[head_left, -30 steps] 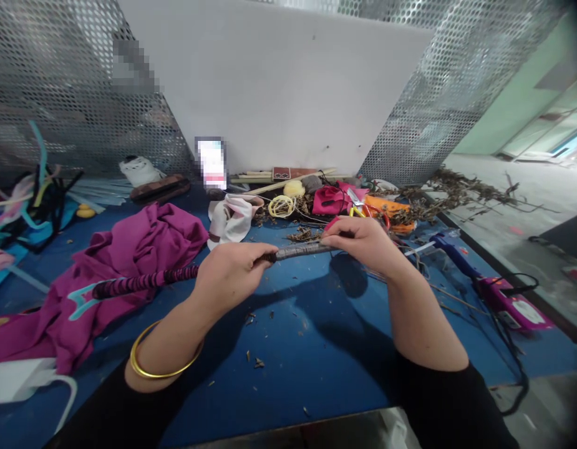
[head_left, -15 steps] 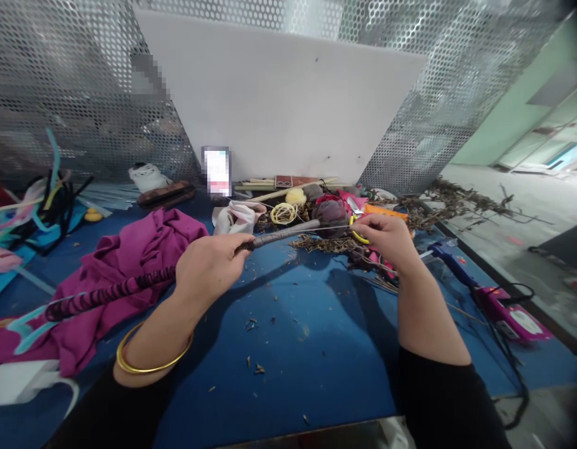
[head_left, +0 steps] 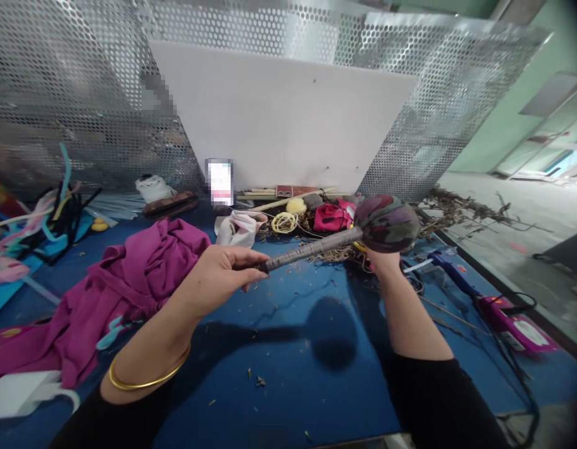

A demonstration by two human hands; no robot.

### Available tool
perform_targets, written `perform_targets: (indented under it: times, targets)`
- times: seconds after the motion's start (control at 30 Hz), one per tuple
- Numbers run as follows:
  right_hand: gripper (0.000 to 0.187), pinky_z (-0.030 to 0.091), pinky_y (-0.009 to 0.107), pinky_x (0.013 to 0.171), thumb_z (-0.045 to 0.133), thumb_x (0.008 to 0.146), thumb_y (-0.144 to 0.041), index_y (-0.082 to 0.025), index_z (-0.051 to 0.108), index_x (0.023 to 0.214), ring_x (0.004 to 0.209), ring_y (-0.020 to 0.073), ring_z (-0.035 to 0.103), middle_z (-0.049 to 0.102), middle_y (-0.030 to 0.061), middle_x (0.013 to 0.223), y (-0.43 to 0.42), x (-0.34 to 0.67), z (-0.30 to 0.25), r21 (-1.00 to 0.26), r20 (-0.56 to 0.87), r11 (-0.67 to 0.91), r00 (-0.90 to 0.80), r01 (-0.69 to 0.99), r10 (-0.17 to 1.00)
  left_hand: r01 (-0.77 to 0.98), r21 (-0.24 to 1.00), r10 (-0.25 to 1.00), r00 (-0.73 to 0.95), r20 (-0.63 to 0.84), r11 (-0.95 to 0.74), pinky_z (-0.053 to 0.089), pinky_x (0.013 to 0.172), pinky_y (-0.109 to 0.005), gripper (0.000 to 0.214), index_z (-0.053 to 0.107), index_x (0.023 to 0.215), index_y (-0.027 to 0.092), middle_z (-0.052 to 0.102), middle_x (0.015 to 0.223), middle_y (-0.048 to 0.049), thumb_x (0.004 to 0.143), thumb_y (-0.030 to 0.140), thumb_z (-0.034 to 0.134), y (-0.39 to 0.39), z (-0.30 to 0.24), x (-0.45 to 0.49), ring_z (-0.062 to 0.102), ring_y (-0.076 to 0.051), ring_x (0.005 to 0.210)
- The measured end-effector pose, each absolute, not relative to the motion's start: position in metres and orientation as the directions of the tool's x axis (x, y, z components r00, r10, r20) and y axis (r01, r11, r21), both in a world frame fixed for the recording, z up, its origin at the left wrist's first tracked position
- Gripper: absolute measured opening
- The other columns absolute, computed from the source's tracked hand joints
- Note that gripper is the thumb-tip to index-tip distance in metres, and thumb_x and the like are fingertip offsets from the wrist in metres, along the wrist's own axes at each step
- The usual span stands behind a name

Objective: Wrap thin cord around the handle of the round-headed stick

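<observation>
My left hand (head_left: 227,268) pinches a long grey-wrapped stick (head_left: 311,247) between thumb and fingers. At the stick's right end sits a round, cloth-covered ball head (head_left: 386,222) in mottled dark purple and green. Only the wrist and the base of my right hand (head_left: 382,260) show, just below and behind the ball; its fingers are hidden. Left of my left forearm, a light blue piece (head_left: 111,332) lies against a crumpled magenta cloth (head_left: 148,265). The ball and stick are held above the blue table (head_left: 279,386), casting a shadow on it.
Behind the stick lie a yellow string coil (head_left: 284,222), a whitish cloth (head_left: 239,227) and a pink bundle (head_left: 332,216). Dried twigs (head_left: 475,206) stick out at right, near a blue-handled tool (head_left: 451,268) and a magenta box (head_left: 519,324). A white adapter (head_left: 24,393) sits front left.
The ball end has swung up and toward me, and now covers my right fingers. Earlier, my right hand pinched a thin strand stretched from the stick. The view has shifted slightly.
</observation>
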State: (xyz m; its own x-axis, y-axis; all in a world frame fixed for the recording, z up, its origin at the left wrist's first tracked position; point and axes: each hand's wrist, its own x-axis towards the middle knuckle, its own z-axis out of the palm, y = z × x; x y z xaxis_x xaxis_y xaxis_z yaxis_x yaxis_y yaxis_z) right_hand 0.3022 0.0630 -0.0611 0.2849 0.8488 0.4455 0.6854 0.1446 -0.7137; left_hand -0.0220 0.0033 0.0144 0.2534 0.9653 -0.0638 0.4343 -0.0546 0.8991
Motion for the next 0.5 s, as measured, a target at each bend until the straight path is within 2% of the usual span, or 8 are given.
perform_targets:
  times: [0.03,0.1,0.17,0.2,0.27,0.37,0.43,0.5]
  targets:
    - [0.037,0.042,0.045,0.093,0.055,0.078,-0.036,-0.016,0.066,0.107,0.114,0.0314,0.052,0.064,0.017,0.113,0.061,0.296,-0.061,-0.672,0.452,0.087,0.315,0.735,0.834,0.4,0.916,0.966,0.249,-0.074,-0.033,0.039,0.044,-0.023,0.029,0.076,0.091,0.017,0.061,0.053,0.0012,0.065,0.027,0.072,0.002,0.015,-0.021,0.048,-0.01,0.046]
    - [0.026,0.041,0.045,0.091,0.056,0.077,-0.032,-0.014,0.069,0.091,0.107,0.0335,0.055,0.067,0.0186,0.101,0.055,0.277,-0.059,-0.648,0.431,0.021,0.344,0.761,0.834,0.354,0.935,0.966,0.236,-0.108,0.018,0.035,0.042,-0.021,0.03,0.075,0.093,0.014,0.056,0.048,0.0025,0.065,0.026,0.072,-0.001,0.015,-0.019,0.046,-0.009,0.045]
    - [0.024,0.045,0.039,0.081,0.053,0.08,-0.033,-0.014,0.067,0.078,0.089,0.0286,0.06,0.067,0.0127,0.081,0.046,0.251,-0.055,-0.684,0.378,0.088,0.248,0.724,0.892,0.318,0.946,0.964,0.223,-0.143,0.067,0.033,0.041,-0.02,0.032,0.074,0.094,0.012,0.054,0.046,0.003,0.065,0.026,0.072,-0.002,0.016,-0.017,0.045,-0.008,0.044]
    - [0.027,0.046,0.035,0.076,0.051,0.082,-0.036,-0.015,0.066,0.076,0.082,0.0253,0.061,0.066,0.0091,0.076,0.04,0.237,-0.052,-0.741,0.351,0.171,0.157,0.65,0.923,0.299,0.95,0.963,0.222,-0.156,0.085,0.032,0.041,-0.019,0.033,0.073,0.095,0.011,0.054,0.046,0.0031,0.065,0.026,0.072,-0.003,0.017,-0.016,0.044,-0.008,0.043]
    - [0.029,0.046,0.031,0.075,0.049,0.086,-0.04,-0.016,0.065,0.082,0.083,0.0217,0.061,0.066,0.0053,0.079,0.026,0.209,-0.048,-0.841,0.319,0.313,-0.062,0.441,0.946,0.262,0.959,0.959,0.228,-0.169,0.106,0.03,0.04,-0.018,0.034,0.073,0.095,0.01,0.054,0.045,0.0031,0.064,0.026,0.072,-0.003,0.017,-0.014,0.044,-0.007,0.042]
    - [0.024,0.046,0.029,0.083,0.055,0.087,-0.036,-0.019,0.065,0.101,0.094,0.0189,0.06,0.068,0.0037,0.098,0.004,0.177,-0.045,-0.911,0.271,0.354,-0.338,0.213,0.901,0.22,0.967,0.958,0.228,-0.176,0.125,0.03,0.039,-0.018,0.034,0.072,0.094,0.009,0.054,0.045,0.003,0.064,0.024,0.071,-0.002,0.016,-0.013,0.044,-0.007,0.041]
    - [0.016,0.046,0.027,0.076,0.058,0.086,-0.032,-0.019,0.065,0.091,0.081,0.0157,0.06,0.067,0.0022,0.086,-0.007,0.167,-0.044,-0.917,0.25,0.346,-0.389,0.2,0.887,0.202,0.97,0.963,0.204,-0.175,0.134,0.03,0.038,-0.017,0.035,0.071,0.096,0.008,0.054,0.045,0.0032,0.064,0.023,0.07,0.0,0.014,-0.014,0.044,-0.007,0.04]
    - [0.019,0.043,0.025,0.067,0.055,0.088,-0.03,-0.018,0.062,0.075,0.068,0.0134,0.054,0.059,0.0003,0.069,-0.016,0.164,-0.042,-0.878,0.309,0.401,-0.331,0.262,0.892,0.193,0.971,0.969,0.174,-0.175,0.141,0.029,0.038,-0.017,0.036,0.07,0.097,0.008,0.055,0.046,0.0031,0.064,0.023,0.071,0.001,0.011,-0.015,0.044,-0.007,0.04]
